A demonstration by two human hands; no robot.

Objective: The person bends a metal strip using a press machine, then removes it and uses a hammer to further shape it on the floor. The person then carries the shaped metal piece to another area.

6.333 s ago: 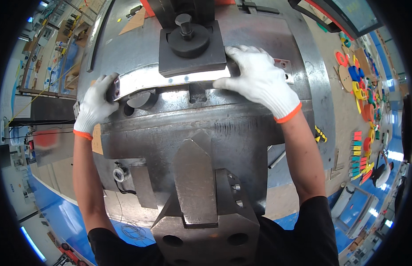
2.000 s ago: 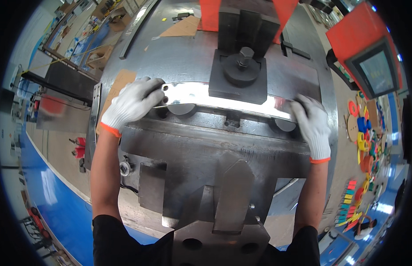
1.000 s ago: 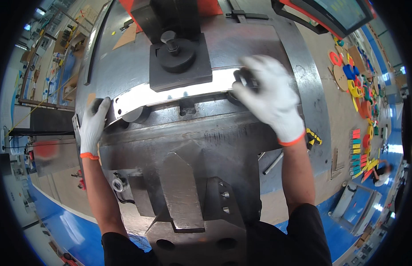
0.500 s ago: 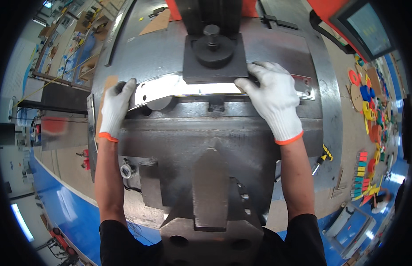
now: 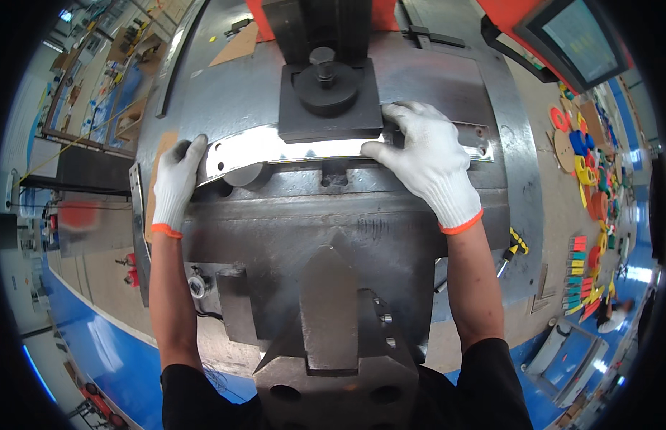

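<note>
A shiny, slightly bowed metal strip (image 5: 254, 145) with holes near its ends lies crosswise on the machine bed, its middle passing under a dark square press block (image 5: 329, 127). My left hand (image 5: 174, 188), in a white knit glove with an orange cuff, grips the strip's left end, thumb uppermost; its other fingertips are partly hidden. Right of the block, my right hand (image 5: 430, 154), gloved the same way, holds the strip with the thumb along its near edge and the fingers over the far side. A dark round piece (image 5: 248, 176) sits partly beneath the strip's left part.
A red-framed screen (image 5: 578, 39) stands at the far right. Close to me, a heavy pointed steel piece (image 5: 329, 308) juts toward the bed. A yellow-handled tool (image 5: 516, 247) lies beside my right forearm. Flat brown cardboard (image 5: 236, 44) rests at the back left.
The whole view has shifted slightly, so the machine appears further left and lower. Both hands keep their hold on the strip, with little movement against the press block.
</note>
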